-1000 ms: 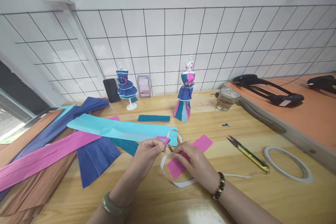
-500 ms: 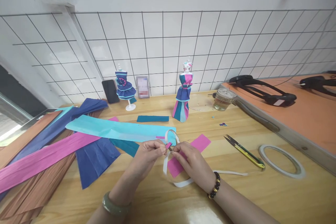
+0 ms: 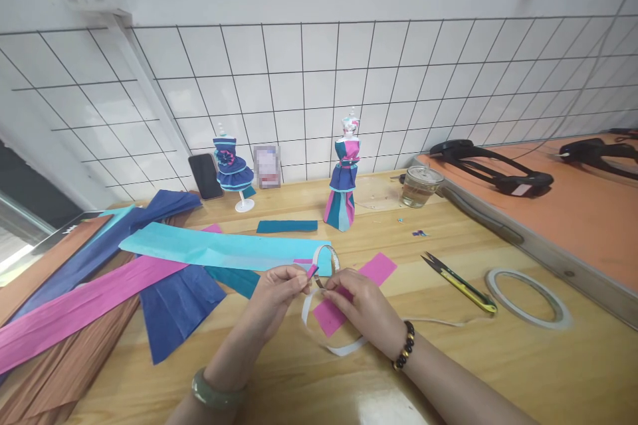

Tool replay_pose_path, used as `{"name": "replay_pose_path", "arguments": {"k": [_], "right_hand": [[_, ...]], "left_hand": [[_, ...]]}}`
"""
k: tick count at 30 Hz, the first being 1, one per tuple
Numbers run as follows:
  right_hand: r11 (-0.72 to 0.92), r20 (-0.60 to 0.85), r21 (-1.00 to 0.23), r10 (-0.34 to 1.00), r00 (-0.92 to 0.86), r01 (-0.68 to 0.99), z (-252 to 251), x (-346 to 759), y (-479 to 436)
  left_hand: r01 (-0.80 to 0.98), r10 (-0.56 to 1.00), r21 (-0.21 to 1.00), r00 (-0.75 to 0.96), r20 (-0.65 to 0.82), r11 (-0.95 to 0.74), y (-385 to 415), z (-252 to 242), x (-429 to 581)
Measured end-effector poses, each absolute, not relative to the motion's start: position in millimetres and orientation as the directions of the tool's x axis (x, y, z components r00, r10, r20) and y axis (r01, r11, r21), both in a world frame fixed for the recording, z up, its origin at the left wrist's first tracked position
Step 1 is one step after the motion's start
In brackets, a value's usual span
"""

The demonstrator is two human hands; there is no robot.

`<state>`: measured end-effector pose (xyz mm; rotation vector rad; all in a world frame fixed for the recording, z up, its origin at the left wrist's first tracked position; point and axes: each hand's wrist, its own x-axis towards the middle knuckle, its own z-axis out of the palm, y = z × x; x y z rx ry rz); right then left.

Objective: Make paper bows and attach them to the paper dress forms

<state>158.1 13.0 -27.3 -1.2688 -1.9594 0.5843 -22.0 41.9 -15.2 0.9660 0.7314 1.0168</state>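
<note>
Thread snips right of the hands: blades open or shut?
Open, slightly. The thread snips lie flat on the table, and their two dark blade tips stand apart in a narrow V.

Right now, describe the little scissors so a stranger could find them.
On the wooden table, look right of the right hand. The scissors lie flat between a pink paper piece and a white tape ring, the only thing with black blades and yellow handles.
</note>
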Motion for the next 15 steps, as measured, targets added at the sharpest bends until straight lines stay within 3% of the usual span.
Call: {"name": "replay_pose_path", "arguments": {"k": [8,15], "right_hand": [[0.416,0.328,-0.686,0.909,-0.257,0.597,-30.3,154.8,12.4],[0.448,0.333,-0.639,0.894,-0.3,0.625,-24.9,154.7,10.8]], "left_hand": [[-0.242,0.952,0.97,0.293,0.092,-0.019,42.6,-16.2,-24.3],[-0.208,0.968,0.978,0.247,0.053,0.0,45.6,-20.0,-27.5]]}}
